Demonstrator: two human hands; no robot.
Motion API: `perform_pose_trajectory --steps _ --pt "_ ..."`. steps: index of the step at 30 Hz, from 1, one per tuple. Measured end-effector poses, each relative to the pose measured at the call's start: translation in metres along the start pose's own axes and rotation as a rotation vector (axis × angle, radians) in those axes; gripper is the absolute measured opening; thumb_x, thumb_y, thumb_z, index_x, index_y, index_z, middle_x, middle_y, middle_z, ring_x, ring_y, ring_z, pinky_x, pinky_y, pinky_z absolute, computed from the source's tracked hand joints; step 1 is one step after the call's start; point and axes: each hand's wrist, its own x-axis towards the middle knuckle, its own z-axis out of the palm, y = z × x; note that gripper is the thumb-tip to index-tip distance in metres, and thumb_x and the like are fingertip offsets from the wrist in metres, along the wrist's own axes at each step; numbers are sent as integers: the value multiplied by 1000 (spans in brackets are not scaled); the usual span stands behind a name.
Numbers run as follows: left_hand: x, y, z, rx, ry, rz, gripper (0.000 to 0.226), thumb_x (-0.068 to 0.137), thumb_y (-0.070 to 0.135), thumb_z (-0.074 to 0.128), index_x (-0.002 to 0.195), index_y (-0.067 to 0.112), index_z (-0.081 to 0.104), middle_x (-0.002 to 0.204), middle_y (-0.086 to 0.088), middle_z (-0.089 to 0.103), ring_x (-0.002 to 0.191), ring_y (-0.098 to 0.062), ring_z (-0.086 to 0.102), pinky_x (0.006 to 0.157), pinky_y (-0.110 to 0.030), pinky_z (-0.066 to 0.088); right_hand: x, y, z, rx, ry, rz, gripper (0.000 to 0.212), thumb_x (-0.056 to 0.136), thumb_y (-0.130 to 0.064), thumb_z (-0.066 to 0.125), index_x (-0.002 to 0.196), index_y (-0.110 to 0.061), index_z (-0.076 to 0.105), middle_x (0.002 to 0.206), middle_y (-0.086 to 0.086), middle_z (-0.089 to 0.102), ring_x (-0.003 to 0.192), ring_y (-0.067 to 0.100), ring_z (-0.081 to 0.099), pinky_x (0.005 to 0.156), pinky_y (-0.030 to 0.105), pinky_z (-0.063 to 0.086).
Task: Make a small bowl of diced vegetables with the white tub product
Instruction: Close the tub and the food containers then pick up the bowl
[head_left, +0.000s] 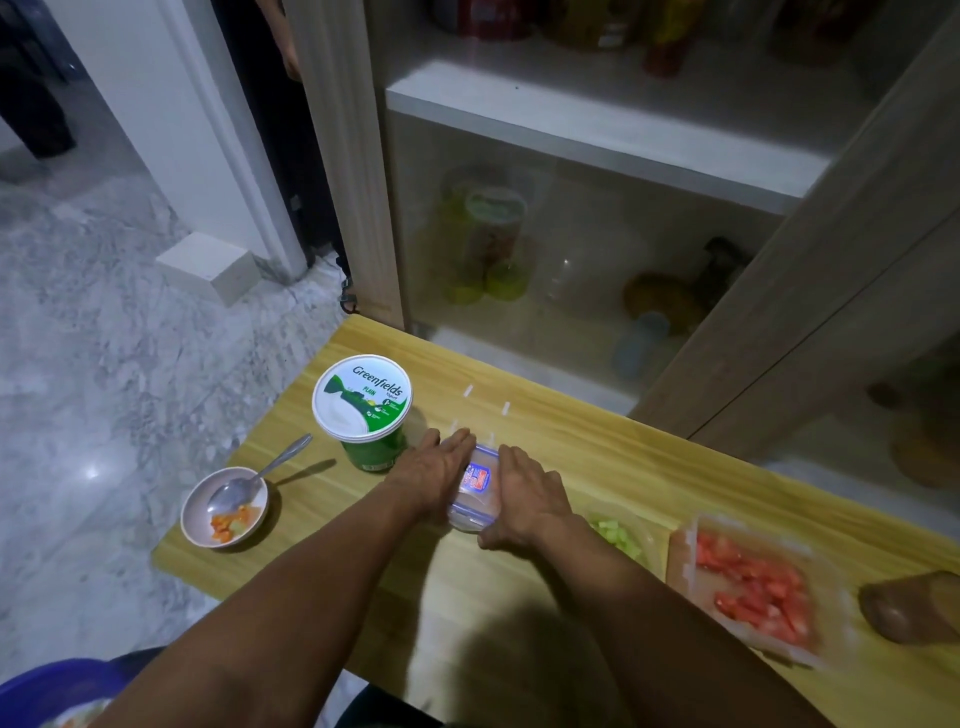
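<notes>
A small clear lidded container (475, 480) with a blue label sits mid-table. My left hand (434, 470) lies flat on its left side with fingers straight. My right hand (524, 499) curls over its right edge, thumb at the near corner. The white-lidded green yogurt tub (363, 408) stands closed just left of my hands. Farther left a small bowl (224, 506) holds a few orange and green diced pieces and a metal spoon (249, 480). Diced cucumber (618, 535) and an open container of diced tomato (753, 587) lie to the right.
The wooden table (519, 597) ends close to the bowl on the left, above marble floor. A glass-door cabinet (571, 249) stands behind the table. A brown object (909, 605) lies at the far right. A blue basin rim (52, 686) shows bottom left.
</notes>
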Motion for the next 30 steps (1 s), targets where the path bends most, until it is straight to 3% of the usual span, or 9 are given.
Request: perform_pose_trajectory --steps 5,13,16,19,20,22,25,30 --pt "13 -4 0 51 16 51 124 58 41 87 152 16 11 155 0 24 131 -31 35 103 -45 44 3 1 6 29 55 -2 101 52 -44 83 135 -19 31 127 3 46 115 25 49 101 41 38" --pt "17 -5 3 52 98 83 105 59 38 87 142 18 27 139 -1 41 117 -27 43 91 -42 48 4 -2 6 57 21 26 103 56 -42 84 138 -19 27 130 4 43 117 25 45 101 40 39" --pt "21 -6 3 22 28 73 119 57 40 90 149 15 18 151 -3 32 131 -29 37 103 -44 43 3 -4 1 100 -4 48 106 55 -41 87 139 -19 26 132 4 41 119 25 45 99 41 44" --pt "19 -6 6 -173 -63 -2 139 55 48 89 155 10 1 164 -8 5 150 -29 15 119 -40 26 1 -6 -8 204 -73 82 111 53 -39 90 141 -15 27 136 4 40 121 27 46 98 40 46" --pt "16 -5 6 -313 -52 -71 135 58 47 88 155 9 2 164 -10 3 151 -26 13 121 -37 23 0 -8 -12 245 -90 122 111 55 -37 89 143 -13 27 138 5 40 123 27 47 99 38 46" --pt "12 -3 2 -542 21 -218 114 62 42 87 150 7 23 158 -14 25 145 -27 31 115 -33 32 0 -11 -19 281 -86 261 101 62 -31 88 143 -8 33 140 10 44 126 30 50 98 35 46" --pt "4 -1 -3 -566 92 -409 68 70 40 84 120 4 56 125 -16 61 116 -28 59 93 -34 48 -1 -14 -25 317 -14 421 53 74 -22 78 121 -9 57 129 12 59 118 31 58 91 33 49" --pt "4 7 1 -607 102 -559 59 70 39 84 111 1 66 113 -16 69 106 -28 66 86 -33 52 -3 -18 -15 448 49 521 37 81 -13 70 117 -7 60 129 13 59 119 32 59 92 32 49"
